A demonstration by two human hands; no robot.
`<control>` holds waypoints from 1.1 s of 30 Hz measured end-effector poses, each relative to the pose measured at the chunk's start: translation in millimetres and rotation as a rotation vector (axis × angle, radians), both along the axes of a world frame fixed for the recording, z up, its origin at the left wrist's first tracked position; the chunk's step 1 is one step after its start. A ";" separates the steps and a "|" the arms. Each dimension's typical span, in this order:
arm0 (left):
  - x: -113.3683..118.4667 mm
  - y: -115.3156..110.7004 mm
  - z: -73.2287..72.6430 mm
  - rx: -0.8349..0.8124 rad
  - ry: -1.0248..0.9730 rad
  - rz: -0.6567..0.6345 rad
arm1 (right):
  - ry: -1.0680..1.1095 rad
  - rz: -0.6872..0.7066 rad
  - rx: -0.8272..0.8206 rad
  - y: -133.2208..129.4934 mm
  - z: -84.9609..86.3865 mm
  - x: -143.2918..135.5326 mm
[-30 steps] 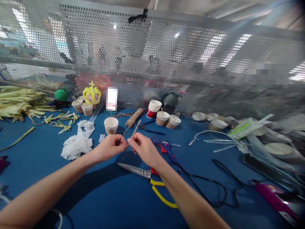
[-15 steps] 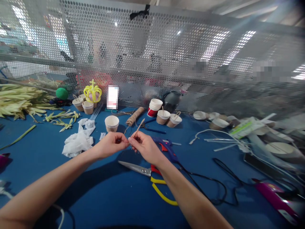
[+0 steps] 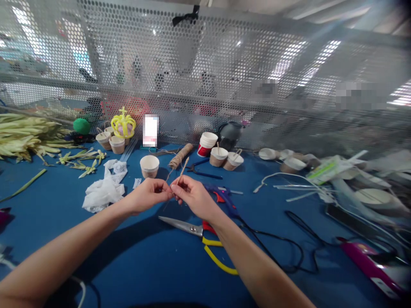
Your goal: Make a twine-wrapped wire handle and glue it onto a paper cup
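In the head view my right hand (image 3: pixel 192 191) is closed in a pinch on a thin tan stick (image 3: pixel 184 166), whose pointed end tilts up and away. My left hand (image 3: pixel 154 192) pinches close against it, fingertips touching or nearly touching the right ones. A strand of twine runs from the roll of brown twine (image 3: pixel 180 156) down to the fingers, and its end hangs below them. What lies between the fingertips is mostly hidden. Just beyond the left hand stands a paper cup (image 3: pixel 149 166). Scissors (image 3: pixel 192 229) with red and yellow handles lie below the right wrist.
A blue glue gun (image 3: pixel 226 200) with a black cord lies right of my right hand, near pliers (image 3: pixel 205 173). White crumpled tissue (image 3: pixel 103 190) is at left. Twine-wrapped cups (image 3: pixel 218 157), a yellow crown (image 3: pixel 123 125) and a perforated metal screen (image 3: pixel 180 77) stand behind. Plastic clutter fills the right.
The stick in my right hand has tipped slightly more upright. Both hands stay pinched together in nearly the same place; the whole view has shifted a little.
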State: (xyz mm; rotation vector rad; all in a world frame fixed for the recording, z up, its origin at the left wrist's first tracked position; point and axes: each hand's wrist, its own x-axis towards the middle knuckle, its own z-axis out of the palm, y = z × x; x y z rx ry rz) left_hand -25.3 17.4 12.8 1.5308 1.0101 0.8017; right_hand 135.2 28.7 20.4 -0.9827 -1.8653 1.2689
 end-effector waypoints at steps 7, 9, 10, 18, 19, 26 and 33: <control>1.7 1.6 -3.1 0.053 0.027 -0.001 | -0.117 -0.026 0.066 2.6 -2.7 1.9; 2.0 1.9 -4.1 0.071 0.060 0.014 | -0.166 -0.044 0.091 2.2 -3.2 1.6; 2.0 1.9 -4.3 0.078 0.075 0.019 | -0.184 -0.054 0.102 2.0 -3.4 1.4; 2.2 1.6 -6.0 0.158 0.169 0.044 | -0.217 -0.126 0.096 -0.2 -4.3 -1.6; 2.2 1.6 -6.3 0.160 0.153 0.037 | -0.203 -0.124 0.083 -0.2 -4.2 -1.8; 2.9 0.5 -3.2 0.029 0.009 -0.001 | 0.035 0.022 -0.065 1.6 -3.0 0.7; 3.0 0.0 -0.9 0.008 -0.003 0.005 | -0.052 -0.058 0.026 2.9 -4.1 1.6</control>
